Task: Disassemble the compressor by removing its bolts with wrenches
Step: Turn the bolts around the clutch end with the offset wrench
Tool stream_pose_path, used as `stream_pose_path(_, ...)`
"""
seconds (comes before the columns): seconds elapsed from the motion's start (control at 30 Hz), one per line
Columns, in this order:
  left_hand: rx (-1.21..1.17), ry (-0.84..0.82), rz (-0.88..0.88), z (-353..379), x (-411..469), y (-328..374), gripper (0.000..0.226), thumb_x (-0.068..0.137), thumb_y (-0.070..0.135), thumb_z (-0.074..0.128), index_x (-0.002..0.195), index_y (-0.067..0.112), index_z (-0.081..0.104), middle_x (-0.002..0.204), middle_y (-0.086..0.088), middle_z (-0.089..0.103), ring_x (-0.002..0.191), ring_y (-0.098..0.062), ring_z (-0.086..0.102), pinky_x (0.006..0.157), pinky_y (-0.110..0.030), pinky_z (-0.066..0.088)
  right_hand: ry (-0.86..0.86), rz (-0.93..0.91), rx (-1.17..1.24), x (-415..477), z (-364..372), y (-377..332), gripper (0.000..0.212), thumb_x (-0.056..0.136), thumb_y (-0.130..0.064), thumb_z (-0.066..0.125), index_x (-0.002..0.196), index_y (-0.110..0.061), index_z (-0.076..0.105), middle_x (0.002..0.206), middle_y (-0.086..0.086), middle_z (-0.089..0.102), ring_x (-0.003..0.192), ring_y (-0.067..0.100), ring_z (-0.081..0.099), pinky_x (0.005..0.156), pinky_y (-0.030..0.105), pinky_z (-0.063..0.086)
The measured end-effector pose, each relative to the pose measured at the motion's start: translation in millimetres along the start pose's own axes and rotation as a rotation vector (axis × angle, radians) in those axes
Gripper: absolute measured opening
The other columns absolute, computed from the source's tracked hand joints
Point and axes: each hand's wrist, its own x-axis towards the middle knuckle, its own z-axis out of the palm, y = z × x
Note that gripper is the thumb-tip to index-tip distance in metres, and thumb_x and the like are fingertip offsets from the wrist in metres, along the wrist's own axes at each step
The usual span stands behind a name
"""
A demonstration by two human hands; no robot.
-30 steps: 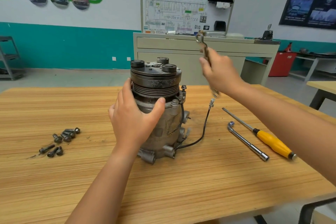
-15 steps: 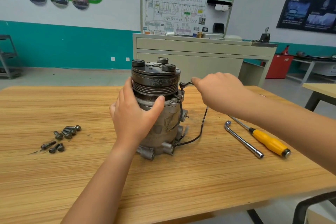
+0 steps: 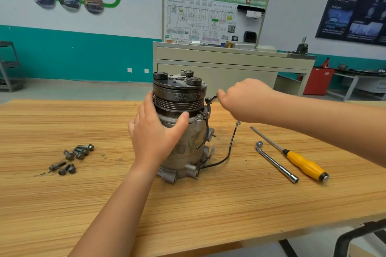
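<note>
The grey metal compressor (image 3: 183, 148) stands upright on the wooden table (image 3: 188, 204), pulley end up. My left hand (image 3: 154, 131) wraps around its near side, thumb on the front, fingers round the left. My right hand (image 3: 244, 100) grips a small wrench (image 3: 212, 98) whose ring end sits on a bolt (image 3: 207, 100) on the compressor's right shoulder. Most of the wrench is hidden inside my fist. A black cable (image 3: 227, 152) loops from the compressor's base toward the right.
Several removed bolts (image 3: 73, 157) lie in a loose group on the left of the table. To the right lie an L-shaped socket wrench (image 3: 275, 162) and a yellow-handled screwdriver (image 3: 300, 162). A beige cabinet (image 3: 229, 64) stands behind the table.
My right hand brought the wrench down from head height and set its end on the bolt at the compressor's right shoulder. My left hand stayed on the compressor body.
</note>
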Motion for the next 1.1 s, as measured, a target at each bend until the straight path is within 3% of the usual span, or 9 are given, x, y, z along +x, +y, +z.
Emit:
stream_pose_path(0.37, 0.009, 0.013, -0.001, 0, 0, -1, 0.099, 0.06, 0.073, 0.033, 0.142, 0.016, 0.033, 0.137, 0.003, 0.047, 0.127, -0.014, 0.041, 0.104, -0.04, 0.023, -0.034, -0.053, -0.128, -3, -7, -4, 0.039, 0.088, 0.004, 0.044, 0.127, 0.003, 0.039, 0.052, 0.003, 0.031, 0.04, 0.016, 0.029, 0.034, 0.027, 0.02)
stream_pose_path(0.5, 0.013, 0.015, 0.0, 1, 0, -1, 0.099, 0.06, 0.073, 0.033, 0.141, 0.016, 0.034, 0.136, 0.003, 0.047, 0.127, -0.014, 0.041, 0.103, -0.04, 0.024, -0.046, -0.069, -0.161, -2, -8, -2, 0.036, 0.088, 0.005, 0.044, 0.124, 0.003, 0.041, 0.051, 0.002, 0.03, 0.04, 0.015, 0.028, 0.033, 0.026, 0.021)
stream_pose_path(0.8, -0.007, -0.007, 0.006, -2, 0, -1, 0.099, 0.059, 0.074, 0.034, 0.141, 0.018, 0.034, 0.136, 0.006, 0.048, 0.126, -0.012, 0.042, 0.104, -0.039, 0.024, -0.005, -0.004, 0.028, 3, 9, 7, 0.04, 0.092, -0.009, 0.037, 0.132, -0.009, 0.037, 0.055, -0.001, 0.036, 0.043, 0.013, 0.034, 0.037, 0.023, 0.023)
stream_pose_path(0.93, -0.008, -0.002, 0.008, -2, 0, -1, 0.099, 0.059, 0.074, 0.034, 0.141, 0.017, 0.034, 0.136, 0.005, 0.048, 0.127, -0.012, 0.041, 0.104, -0.039, 0.024, 0.005, 0.016, 0.127, 2, 20, 6, 0.048, 0.094, -0.02, 0.033, 0.141, -0.013, 0.024, 0.056, -0.002, 0.036, 0.046, 0.013, 0.035, 0.039, 0.023, 0.026)
stream_pose_path(1.03, -0.002, -0.004, 0.005, -1, 1, -2, 0.1, 0.059, 0.074, 0.033, 0.141, 0.017, 0.034, 0.137, 0.004, 0.048, 0.127, -0.013, 0.041, 0.105, -0.04, 0.024, -0.017, 0.045, 0.163, 3, 31, 10, 0.053, 0.092, -0.008, 0.036, 0.142, -0.013, 0.019, 0.058, -0.002, 0.041, 0.046, 0.012, 0.038, 0.039, 0.024, 0.028)
stream_pose_path(1.1, -0.001, 0.001, 0.006, -1, 1, -2, 0.1, 0.059, 0.074, 0.033, 0.141, 0.016, 0.034, 0.136, 0.004, 0.048, 0.127, -0.013, 0.041, 0.105, -0.039, 0.024, -0.019, 0.049, 0.122, 8, 36, 13, 0.047, 0.09, 0.0, 0.041, 0.135, -0.009, 0.029, 0.058, -0.002, 0.039, 0.045, 0.011, 0.036, 0.038, 0.023, 0.028)
